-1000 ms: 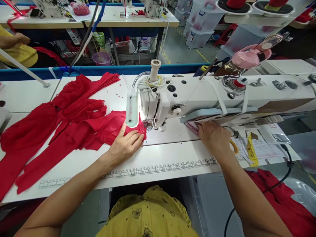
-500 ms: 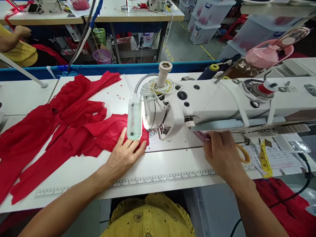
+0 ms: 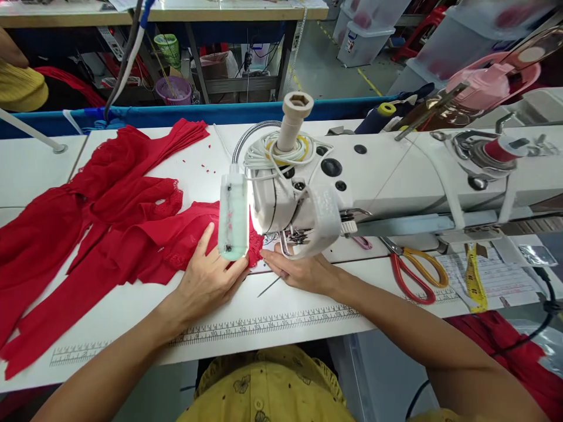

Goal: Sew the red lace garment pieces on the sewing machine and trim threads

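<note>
From my remote seat, I see the left hand [image 3: 210,274] resting on the red lace-trimmed garment [image 3: 149,240], thumb spread from the fingers. The garment sprawls across the counter [image 3: 290,300], its lace end beside the sewing machine [image 3: 396,176]. My right hand [image 3: 303,273] curls around a thin pointed tool [image 3: 268,287], fingertips near the lace edge. Scissors [image 3: 399,252] lie right of it.
</note>
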`<state>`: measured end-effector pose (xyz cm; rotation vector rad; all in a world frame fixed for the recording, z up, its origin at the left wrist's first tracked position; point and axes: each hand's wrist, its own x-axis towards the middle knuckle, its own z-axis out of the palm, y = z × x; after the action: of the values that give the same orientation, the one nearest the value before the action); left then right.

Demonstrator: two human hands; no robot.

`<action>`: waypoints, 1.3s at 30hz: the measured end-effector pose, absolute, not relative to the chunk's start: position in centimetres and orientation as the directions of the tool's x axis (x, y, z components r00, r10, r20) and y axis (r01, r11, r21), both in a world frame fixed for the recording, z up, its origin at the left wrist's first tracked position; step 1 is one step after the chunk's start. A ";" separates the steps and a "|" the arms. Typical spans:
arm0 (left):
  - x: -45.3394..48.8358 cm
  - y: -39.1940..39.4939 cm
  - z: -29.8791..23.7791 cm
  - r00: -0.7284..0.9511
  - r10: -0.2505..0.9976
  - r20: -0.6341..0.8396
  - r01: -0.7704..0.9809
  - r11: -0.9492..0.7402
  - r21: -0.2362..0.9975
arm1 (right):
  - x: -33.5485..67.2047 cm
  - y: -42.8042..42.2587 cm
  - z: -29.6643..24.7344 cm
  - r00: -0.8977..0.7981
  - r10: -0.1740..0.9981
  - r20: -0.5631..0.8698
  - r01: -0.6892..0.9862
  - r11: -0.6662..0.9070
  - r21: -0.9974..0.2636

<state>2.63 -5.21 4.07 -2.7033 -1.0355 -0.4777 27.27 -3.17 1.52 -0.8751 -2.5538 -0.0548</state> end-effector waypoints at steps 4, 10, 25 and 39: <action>2.3 -4.7 3.7 0.709 0.572 0.413 0.646 -0.762 -0.053 | 26.6 -3.5 1.2 -0.660 0.549 0.512 0.643 0.766 0.008; 2.5 -4.2 3.0 0.654 0.612 0.444 0.675 -0.738 0.022 | 25.5 -3.3 1.4 -0.642 0.422 0.641 0.670 0.714 0.201; 4.1 -5.8 2.9 0.557 0.539 0.632 0.778 -0.605 -0.169 | 25.9 -3.2 1.2 -0.567 0.539 0.623 0.683 0.731 -0.011; 3.1 -4.8 2.9 0.615 0.467 0.635 0.683 -0.718 -0.133 | 26.4 -3.1 0.6 -0.632 0.569 0.527 0.662 0.750 -0.016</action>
<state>3.06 -4.84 2.93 -2.4793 -0.9214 -0.8243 26.42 -3.11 0.63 -0.9276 -2.4359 -0.2428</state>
